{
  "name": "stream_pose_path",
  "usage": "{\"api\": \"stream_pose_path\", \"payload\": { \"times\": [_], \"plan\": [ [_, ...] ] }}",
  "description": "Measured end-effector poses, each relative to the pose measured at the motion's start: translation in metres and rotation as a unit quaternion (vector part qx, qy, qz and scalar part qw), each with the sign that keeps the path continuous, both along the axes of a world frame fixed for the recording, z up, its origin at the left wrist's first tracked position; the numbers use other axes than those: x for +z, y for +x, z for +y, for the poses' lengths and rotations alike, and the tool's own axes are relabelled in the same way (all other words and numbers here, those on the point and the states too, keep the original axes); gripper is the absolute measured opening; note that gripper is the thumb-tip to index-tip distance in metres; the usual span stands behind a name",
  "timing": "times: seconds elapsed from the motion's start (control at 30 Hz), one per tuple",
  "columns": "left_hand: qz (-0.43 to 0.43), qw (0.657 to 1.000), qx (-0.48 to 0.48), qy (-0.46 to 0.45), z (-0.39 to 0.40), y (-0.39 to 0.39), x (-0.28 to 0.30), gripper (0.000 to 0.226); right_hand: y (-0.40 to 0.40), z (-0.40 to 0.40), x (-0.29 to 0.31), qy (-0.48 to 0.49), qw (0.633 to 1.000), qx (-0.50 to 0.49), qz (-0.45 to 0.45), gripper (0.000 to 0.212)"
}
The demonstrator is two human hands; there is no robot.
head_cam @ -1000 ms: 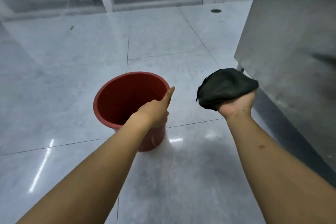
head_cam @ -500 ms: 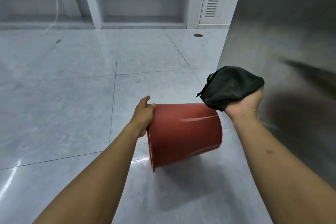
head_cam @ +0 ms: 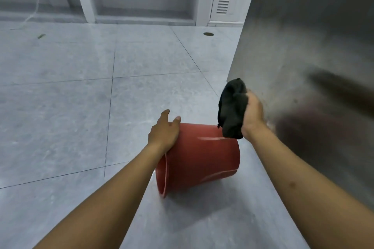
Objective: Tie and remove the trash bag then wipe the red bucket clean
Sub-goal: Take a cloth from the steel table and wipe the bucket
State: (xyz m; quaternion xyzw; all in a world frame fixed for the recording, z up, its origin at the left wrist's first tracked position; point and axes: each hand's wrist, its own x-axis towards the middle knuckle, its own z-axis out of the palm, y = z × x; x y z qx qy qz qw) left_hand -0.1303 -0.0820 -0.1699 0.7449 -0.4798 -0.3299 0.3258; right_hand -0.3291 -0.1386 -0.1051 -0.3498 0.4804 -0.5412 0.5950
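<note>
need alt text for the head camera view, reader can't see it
A person's left hand holds a red bucket tipped on its side by the rim, while the right hand grips a dark cloth just above it. Grey tiled floor lies below, a metal panel at right.

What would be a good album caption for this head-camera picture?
Left hand tips the red bucket sideways by its rim while the right hand holds a dark cloth above it.

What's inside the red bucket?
Can't tell. The red bucket is tipped sideways, its mouth facing the person; only its outside shows. The left hand holds its rim.
</note>
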Motion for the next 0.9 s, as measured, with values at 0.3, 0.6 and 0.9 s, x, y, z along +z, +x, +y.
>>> {"api": "stream_pose_path", "payload": {
  "times": [0.3,0.6,0.9],
  "plan": [
    [-0.096,0.988,-0.014,-0.124,0.023,-0.008,-0.027,0.034,0.062,0.060,-0.108,-0.241,0.689,0.098,0.677,0.060],
    [-0.077,0.994,0.005,-0.078,0.001,-0.006,-0.018,0.036,-0.003,0.039,-0.135,-0.015,0.813,-0.068,0.578,0.049],
    [-0.015,0.999,0.030,-0.033,-0.024,0.014,-0.011,0.031,0.087,0.073,-0.118,-0.306,0.695,0.049,0.649,0.052]
  ]
}}
